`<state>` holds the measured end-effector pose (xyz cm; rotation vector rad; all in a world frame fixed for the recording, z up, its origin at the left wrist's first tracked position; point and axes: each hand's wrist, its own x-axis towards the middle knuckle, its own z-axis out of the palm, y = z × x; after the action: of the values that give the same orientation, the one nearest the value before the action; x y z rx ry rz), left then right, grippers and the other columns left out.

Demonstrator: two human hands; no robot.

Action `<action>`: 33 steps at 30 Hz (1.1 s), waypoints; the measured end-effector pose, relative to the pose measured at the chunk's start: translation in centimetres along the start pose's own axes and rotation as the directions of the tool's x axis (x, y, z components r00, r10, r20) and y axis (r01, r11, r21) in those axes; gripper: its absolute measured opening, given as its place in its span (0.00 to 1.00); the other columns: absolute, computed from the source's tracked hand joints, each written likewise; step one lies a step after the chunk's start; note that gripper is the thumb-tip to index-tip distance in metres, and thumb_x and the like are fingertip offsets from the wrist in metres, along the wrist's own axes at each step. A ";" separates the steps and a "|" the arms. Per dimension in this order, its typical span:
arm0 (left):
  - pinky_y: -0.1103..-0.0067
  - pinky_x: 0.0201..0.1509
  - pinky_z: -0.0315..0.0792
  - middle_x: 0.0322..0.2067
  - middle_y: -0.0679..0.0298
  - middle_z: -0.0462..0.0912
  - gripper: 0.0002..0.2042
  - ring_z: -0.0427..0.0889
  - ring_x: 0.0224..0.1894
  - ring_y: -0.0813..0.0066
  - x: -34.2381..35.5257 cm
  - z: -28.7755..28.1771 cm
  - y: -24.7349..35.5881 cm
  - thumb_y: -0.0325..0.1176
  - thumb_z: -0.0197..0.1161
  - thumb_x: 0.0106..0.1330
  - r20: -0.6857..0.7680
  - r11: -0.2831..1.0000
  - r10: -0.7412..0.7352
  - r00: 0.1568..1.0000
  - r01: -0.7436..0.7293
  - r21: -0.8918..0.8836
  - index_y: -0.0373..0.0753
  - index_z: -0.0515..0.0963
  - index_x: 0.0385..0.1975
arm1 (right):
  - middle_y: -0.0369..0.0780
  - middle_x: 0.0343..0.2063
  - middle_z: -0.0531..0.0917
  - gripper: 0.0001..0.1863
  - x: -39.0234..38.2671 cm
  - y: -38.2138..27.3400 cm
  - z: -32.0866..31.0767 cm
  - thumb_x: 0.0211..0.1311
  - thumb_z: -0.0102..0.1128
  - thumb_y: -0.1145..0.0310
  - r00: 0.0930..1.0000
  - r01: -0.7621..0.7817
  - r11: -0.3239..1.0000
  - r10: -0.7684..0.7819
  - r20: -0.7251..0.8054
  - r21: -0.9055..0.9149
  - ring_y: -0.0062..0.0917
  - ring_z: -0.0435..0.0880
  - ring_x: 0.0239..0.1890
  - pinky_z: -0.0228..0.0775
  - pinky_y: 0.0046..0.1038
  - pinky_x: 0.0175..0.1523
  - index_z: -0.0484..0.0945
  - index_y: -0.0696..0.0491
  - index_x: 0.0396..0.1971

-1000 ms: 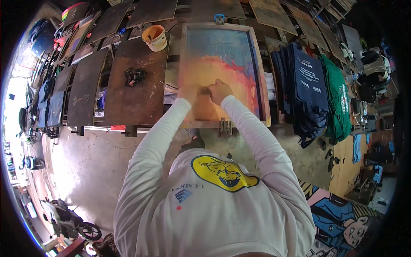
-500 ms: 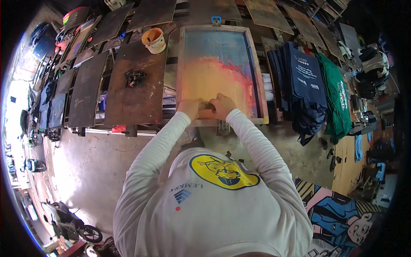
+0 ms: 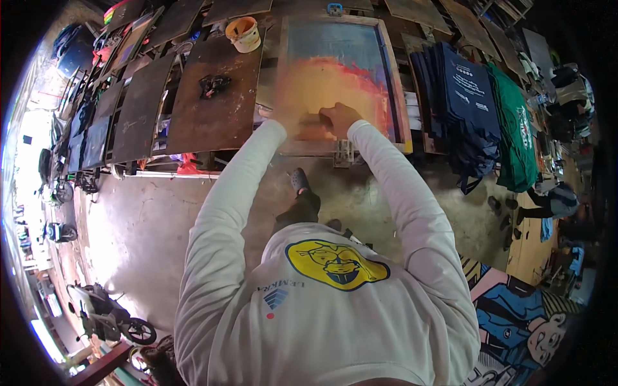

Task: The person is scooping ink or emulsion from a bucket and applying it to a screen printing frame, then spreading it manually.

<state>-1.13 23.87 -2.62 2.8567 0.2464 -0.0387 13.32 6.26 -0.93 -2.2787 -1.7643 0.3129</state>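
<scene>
From the head camera, looking down: both arms in long white sleeves reach forward to a wooden-framed printing screen [image 3: 341, 77] that lies flat on the worktop [image 3: 219, 109]. The screen's mesh is stained orange and red across the near half and blue toward the far end. The right hand [image 3: 340, 119] is clenched over a squeegee [image 3: 315, 125], a low bar lying crosswise on the mesh near the screen's near edge; its knuckles sit on top, probably so the blade is pressed hard into the mesh. The left hand [image 3: 293, 122] is at the bar's other end, blurred and partly hidden by its sleeve, so I cannot tell whether its fingers grip the bar or only bear on it. Two hands at the ends would keep the pressure even across the width.

A metal hinge clamp [image 3: 342, 154] holds the near frame edge, which would keep the screen registered. An orange-stained ink tub [image 3: 243, 33] stands to the left of the far end of the screen, within reach. Dark printing boards [image 3: 138, 116] line the left. Stacked dark blue and green shirts [image 3: 479, 109] hang just right of the screen
</scene>
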 end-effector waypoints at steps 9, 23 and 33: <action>0.63 0.52 0.75 0.43 0.49 0.83 0.23 0.81 0.47 0.49 4.4 -0.1 -3.5 0.36 0.67 0.55 0.223 0.992 0.062 0.973 -0.037 -0.118 0.39 0.75 0.51 | 0.46 0.40 0.85 0.22 4.1 2.3 -0.6 0.52 0.65 0.59 0.971 -0.046 0.997 0.032 0.238 0.055 0.43 0.83 0.45 0.74 0.40 0.52 0.78 0.50 0.47; 0.63 0.46 0.75 0.38 0.50 0.84 0.15 0.82 0.43 0.49 12.8 -2.3 -7.8 0.34 0.65 0.52 0.311 0.954 0.263 0.913 -0.199 -0.222 0.40 0.77 0.40 | 0.47 0.40 0.85 0.22 9.9 6.3 -1.0 0.49 0.69 0.63 0.961 -0.185 0.969 0.143 0.236 0.164 0.41 0.84 0.45 0.75 0.37 0.50 0.79 0.53 0.44; 0.65 0.51 0.75 0.43 0.54 0.83 0.14 0.81 0.49 0.53 15.1 -1.6 -8.0 0.35 0.65 0.56 -0.109 0.990 0.116 0.987 -0.124 -0.070 0.41 0.75 0.40 | 0.45 0.40 0.85 0.15 12.9 6.9 -2.7 0.53 0.64 0.63 0.951 -0.286 0.950 0.297 0.089 -0.125 0.41 0.84 0.45 0.76 0.42 0.50 0.79 0.50 0.42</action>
<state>12.38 34.43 -3.95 2.7945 0.0940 0.1419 23.67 16.93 -0.82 -2.6536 -1.5210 0.4064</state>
